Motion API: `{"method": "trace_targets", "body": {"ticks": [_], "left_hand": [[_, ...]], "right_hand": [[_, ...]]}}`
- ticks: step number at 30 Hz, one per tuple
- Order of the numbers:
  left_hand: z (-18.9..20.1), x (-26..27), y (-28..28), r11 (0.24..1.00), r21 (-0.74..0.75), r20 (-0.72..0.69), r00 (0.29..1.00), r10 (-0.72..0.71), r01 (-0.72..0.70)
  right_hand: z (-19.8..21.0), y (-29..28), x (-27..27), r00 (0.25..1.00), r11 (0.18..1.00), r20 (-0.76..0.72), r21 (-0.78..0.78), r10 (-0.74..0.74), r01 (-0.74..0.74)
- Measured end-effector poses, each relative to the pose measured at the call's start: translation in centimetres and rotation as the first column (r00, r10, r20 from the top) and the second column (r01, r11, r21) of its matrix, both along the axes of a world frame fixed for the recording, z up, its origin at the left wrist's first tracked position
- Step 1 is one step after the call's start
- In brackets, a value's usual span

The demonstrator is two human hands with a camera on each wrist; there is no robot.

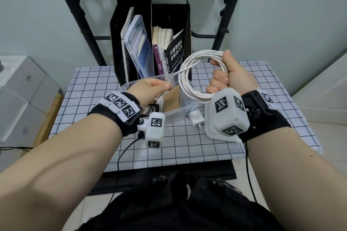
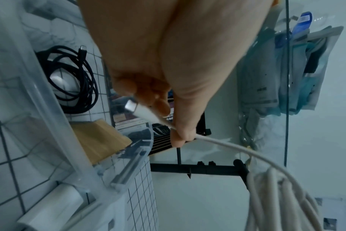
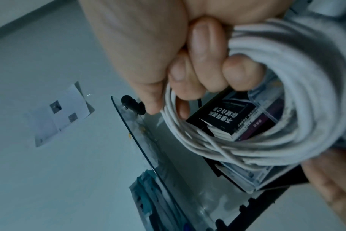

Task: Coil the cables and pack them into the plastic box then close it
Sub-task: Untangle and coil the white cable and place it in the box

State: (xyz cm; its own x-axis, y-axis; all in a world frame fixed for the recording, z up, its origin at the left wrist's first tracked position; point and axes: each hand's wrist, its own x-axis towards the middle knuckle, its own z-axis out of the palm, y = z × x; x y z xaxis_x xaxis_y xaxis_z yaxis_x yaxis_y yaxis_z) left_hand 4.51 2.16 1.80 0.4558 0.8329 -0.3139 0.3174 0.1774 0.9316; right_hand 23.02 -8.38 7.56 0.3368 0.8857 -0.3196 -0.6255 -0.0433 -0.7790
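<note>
Apparently smooth round white cable (image 1: pixel 189 82) coil, right hand (image 1: pixel 225 75) gripping

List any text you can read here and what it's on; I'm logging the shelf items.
"不懂带团队, 你就自己累": cover of the black book in the file rack.
Blue booklet and purple book: print too small to read.
Wrist bands: square code markers only, no words.
White charger, white cable: no text visible.
</note>
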Motion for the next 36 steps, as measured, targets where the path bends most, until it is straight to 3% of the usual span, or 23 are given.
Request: {"method": "trace_targets", "body": {"ticks": [4,7,12,15,20,30,36], "left_hand": [[1.0,1.3,-0.8,0.981,-0.190,0.219,0.976,0.001,0.041],[2.3,2.2,-1.8,0.948,-0.295,0.402,0.916,0.011,0.119],[3.9,1.8,-2.8,0.824,-0.499,0.601,0.792,0.106,0.268],[4.0,1.7,-2.8,0.822,-0.472,0.598,0.801,0.033,0.318],[3.6,2.1,-2.6,0.888,-0.341,0.533,0.842,-0.086,0.307],[3.6,2.1,-2.7,0.920,-0.318,0.512,0.858,-0.036,0.229],[3.7,2.1,-2.5,0.924,-0.330,0.560,0.828,0.027,0.193]], "right_hand": [[-0.1,0.2,-0.6,0.991,0.998,-0.114,0.036,0.063,-0.059],[-0.2,0.2,-0.9,0.987,0.997,-0.141,0.037,0.075,-0.070],[-0.2,0.2,-0.9,0.994,0.999,-0.109,0.037,-0.001,0.006],[-0.3,0.2,-1.0,0.997,0.998,-0.059,0.039,-0.044,0.047],[-0.3,-0.1,-1.5,0.996,0.997,0.067,0.053,-0.053,0.050],[-0.6,-0.2,-1.6,0.964,0.995,0.262,-0.076,-0.045,0.067],[-1.1,0.1,-1.7,0.971,0.994,0.238,-0.103,-0.016,0.041]]}}
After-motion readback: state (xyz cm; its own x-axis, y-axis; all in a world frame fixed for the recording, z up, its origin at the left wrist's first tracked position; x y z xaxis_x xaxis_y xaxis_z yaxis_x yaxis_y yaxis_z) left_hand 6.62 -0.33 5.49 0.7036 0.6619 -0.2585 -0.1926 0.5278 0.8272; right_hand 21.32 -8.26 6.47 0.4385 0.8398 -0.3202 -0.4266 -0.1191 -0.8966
